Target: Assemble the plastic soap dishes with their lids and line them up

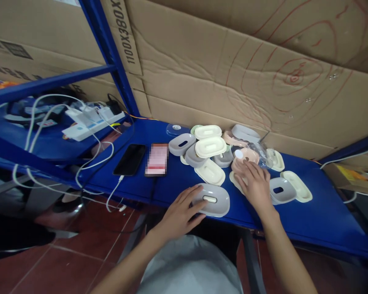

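At the table's front edge, my left hand (184,211) rests on the left end of a grey oval soap dish (222,205), thumb and fingers about its rim. A cream piece shows in the dish's middle slot. My right hand (256,183) reaches over the pile, fingers apart and fingertips at a pink soap dish (250,155) with a round white sticker. Part of a cream oval tray (235,179) shows beneath that hand. To its right lie a grey slotted dish (286,197) and a cream tray (301,188). Cream trays (211,147) and grey dishes (181,143) are heaped between and behind my hands.
A black phone (129,159) and a phone with a lit screen (157,159) lie left on the blue table (178,183). White cables run from a power strip (93,125). Cardboard (196,65) stands behind; a blue frame post (112,53) rises left. An open carton (351,177) is right.
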`<state>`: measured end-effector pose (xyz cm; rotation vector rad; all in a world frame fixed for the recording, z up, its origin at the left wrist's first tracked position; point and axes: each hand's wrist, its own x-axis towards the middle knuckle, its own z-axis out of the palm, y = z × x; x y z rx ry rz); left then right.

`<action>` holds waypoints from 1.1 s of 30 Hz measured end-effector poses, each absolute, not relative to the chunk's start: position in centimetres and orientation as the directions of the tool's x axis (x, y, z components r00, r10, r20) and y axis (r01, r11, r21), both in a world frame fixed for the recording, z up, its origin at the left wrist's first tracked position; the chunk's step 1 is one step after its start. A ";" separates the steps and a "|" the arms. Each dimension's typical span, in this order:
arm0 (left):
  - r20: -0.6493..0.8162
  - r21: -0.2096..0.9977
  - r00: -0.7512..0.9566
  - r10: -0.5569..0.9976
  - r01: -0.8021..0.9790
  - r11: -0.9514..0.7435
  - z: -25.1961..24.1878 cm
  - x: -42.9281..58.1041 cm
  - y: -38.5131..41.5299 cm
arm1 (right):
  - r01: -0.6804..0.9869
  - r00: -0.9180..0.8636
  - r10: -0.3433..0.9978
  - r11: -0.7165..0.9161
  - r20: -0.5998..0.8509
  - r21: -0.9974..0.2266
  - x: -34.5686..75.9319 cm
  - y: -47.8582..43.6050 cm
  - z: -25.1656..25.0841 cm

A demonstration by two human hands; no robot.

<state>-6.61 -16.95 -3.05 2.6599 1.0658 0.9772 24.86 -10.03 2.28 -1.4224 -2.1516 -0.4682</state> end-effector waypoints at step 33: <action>0.444 0.635 0.402 0.801 0.490 -0.598 -3.8 -7.1 -16.9 | 0.606 -0.643 0.700 0.713 0.311 -0.351 20.2 -16.8 1.3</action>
